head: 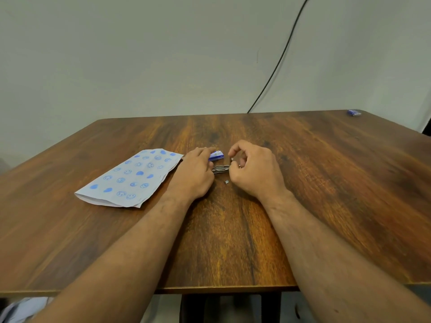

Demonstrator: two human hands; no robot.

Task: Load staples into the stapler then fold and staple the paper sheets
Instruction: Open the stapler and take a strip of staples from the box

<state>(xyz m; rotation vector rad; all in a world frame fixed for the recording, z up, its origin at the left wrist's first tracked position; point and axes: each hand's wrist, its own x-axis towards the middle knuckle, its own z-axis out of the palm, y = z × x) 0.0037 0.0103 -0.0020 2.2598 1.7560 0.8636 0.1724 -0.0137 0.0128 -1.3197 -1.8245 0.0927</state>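
On the left of the wooden table (233, 241) lay the paper sheets (130, 178) — a thin stack printed with blue smiley faces and dots, apparently already folded along its near-left edge, its right edge just beside the left hand. Such paper would be light, limp and easily creased; it is best taken flat, with a pinch at a corner or the folded edge.

At centre, the left hand (194, 174) lay knuckles up, its fingers curled down over the left end of the stapler (220, 169) and apparently steadying it; the contact itself was hidden beneath the hand. Just beyond the fingertips sat a small blue-and-white staple box (217, 155), touching or nearly touching them.

The stapler — a small metal one, lying lengthwise between the two hands — would be stiff, smooth and rather slippery for its size, so a grip across its sides seems safest. A short loose piece of staples (226, 182) lay on the table just near of it; such strips are brittle and tend to break apart, and want a gentle pinch along their length.

To the right, the right hand (253, 169) had thumb and forefinger arched and closed at the stapler's right end; what it pinched was too small to tell.

At far right, a second blue box (354, 112) rested at the table's back corner, well apart.
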